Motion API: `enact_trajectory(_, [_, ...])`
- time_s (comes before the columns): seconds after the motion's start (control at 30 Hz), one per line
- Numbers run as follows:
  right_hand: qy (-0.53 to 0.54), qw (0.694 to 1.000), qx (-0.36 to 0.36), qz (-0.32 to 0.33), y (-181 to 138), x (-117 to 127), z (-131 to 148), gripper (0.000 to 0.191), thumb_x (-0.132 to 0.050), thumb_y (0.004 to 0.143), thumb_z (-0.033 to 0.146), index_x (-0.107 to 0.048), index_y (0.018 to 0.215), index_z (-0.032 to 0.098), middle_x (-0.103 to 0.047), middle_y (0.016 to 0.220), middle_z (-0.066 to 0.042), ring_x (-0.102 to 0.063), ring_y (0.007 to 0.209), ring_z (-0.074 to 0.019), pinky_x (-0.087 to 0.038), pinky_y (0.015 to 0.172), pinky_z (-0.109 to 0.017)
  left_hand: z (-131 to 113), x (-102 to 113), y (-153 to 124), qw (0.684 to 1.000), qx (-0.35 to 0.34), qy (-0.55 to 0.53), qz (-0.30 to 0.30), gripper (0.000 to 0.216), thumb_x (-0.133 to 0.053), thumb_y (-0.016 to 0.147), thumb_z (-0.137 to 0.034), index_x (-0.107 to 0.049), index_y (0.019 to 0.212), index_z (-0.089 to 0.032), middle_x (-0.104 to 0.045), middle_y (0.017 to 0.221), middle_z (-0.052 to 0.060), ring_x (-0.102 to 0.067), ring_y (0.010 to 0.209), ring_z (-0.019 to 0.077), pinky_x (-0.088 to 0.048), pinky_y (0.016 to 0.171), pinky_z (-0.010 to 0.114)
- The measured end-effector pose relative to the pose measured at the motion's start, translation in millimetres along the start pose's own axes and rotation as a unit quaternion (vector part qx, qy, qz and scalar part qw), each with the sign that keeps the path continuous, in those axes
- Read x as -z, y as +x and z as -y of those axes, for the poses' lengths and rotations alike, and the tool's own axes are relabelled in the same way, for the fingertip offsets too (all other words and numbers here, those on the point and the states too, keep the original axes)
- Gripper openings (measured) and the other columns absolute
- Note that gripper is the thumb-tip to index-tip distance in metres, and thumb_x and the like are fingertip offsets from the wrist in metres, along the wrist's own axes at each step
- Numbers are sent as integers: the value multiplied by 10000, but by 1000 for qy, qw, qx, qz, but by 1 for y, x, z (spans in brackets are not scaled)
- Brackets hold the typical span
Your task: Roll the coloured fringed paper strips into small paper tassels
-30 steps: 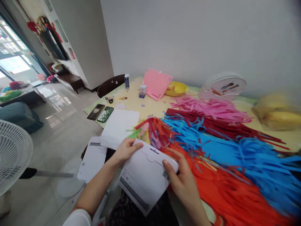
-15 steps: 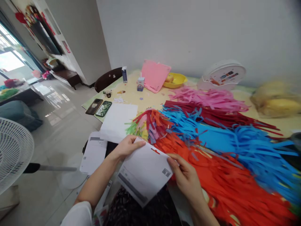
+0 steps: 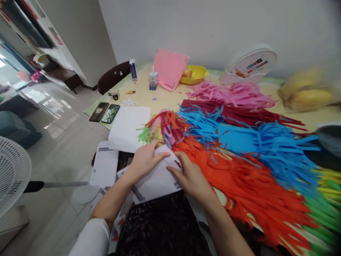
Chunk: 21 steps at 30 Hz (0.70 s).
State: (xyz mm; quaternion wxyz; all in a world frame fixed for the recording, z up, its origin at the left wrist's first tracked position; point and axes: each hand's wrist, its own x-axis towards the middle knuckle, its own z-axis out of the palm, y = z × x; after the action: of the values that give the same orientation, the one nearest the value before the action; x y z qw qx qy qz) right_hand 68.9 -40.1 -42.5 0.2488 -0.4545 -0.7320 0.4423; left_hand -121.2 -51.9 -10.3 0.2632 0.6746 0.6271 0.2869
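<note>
Both hands hold a flat white printed packet [image 3: 157, 181] with a hang-hole cutout near its upper right edge and a dark printed band at its lower left. My left hand [image 3: 145, 160] grips the upper left edge, its thumb lying across the face. On the right edge, beside the cutout, my right hand [image 3: 190, 174] has its thumb on the face and its fingers at the edge. The packet is over my lap at the table's front edge. Just beyond it lies a bundle of multicoloured strips [image 3: 167, 126].
Red strips [image 3: 239, 181], blue strips [image 3: 234, 137] and pink strips [image 3: 234, 95] cover the table's right side. To the left are white paper [image 3: 130, 124], a phone [image 3: 110, 113] and another printed packet [image 3: 103, 167]. A fan [image 3: 13, 174] stands at far left.
My right hand has moved left, closer to my left hand, and its fingers have shifted on the packet's edge. The packet has turned and lies flatter. The camera view has shifted too.
</note>
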Motion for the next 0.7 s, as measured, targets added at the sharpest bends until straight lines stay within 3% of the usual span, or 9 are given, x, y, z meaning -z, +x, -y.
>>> enact_trajectory(0.1, [55, 997, -28, -36, 1, 5, -9, 371, -575, 874, 427, -536, 1155, 188, -708, 1013, -93, -675, 865, -254, -517, 748, -353, 6, -3, -6, 996, 14, 78, -41, 388, -478, 966, -429, -609, 1231, -179, -688, 1198, 105, -620, 1103, 255, -430, 982, 355])
enact_trajectory(0.23, [151, 988, -17, -14, -3, 11, -11, 368, -570, 882, 431, -545, 1163, 194, -694, 1076, -86, -659, 939, -235, -511, 789, -326, 7, 1, -13, 994, 38, 104, 7, 400, -321, 1019, -391, -629, 1198, -208, -719, 1140, 72, -649, 1057, 241, -457, 897, 327])
enact_trajectory(0.53, [256, 965, -50, 23, -1, 15, -7, 400, -676, 794, 473, -564, 1076, 212, -689, 928, -40, -652, 826, -207, -515, 684, -286, 2, 7, -11, 995, 33, 88, 23, 399, -334, 1010, -413, -655, 1146, -219, -733, 1093, 55, -662, 1012, 234, -454, 832, 307])
enact_trajectory(0.7, [286, 954, -79, 40, 0, 15, -13, 435, -713, 752, 529, -629, 1016, 194, -708, 945, -56, -657, 835, -219, -524, 730, -318, 1, 7, -13, 996, 31, 84, 28, 404, -342, 1005, -412, -663, 1145, -211, -734, 1105, 60, -662, 1012, 234, -454, 825, 302])
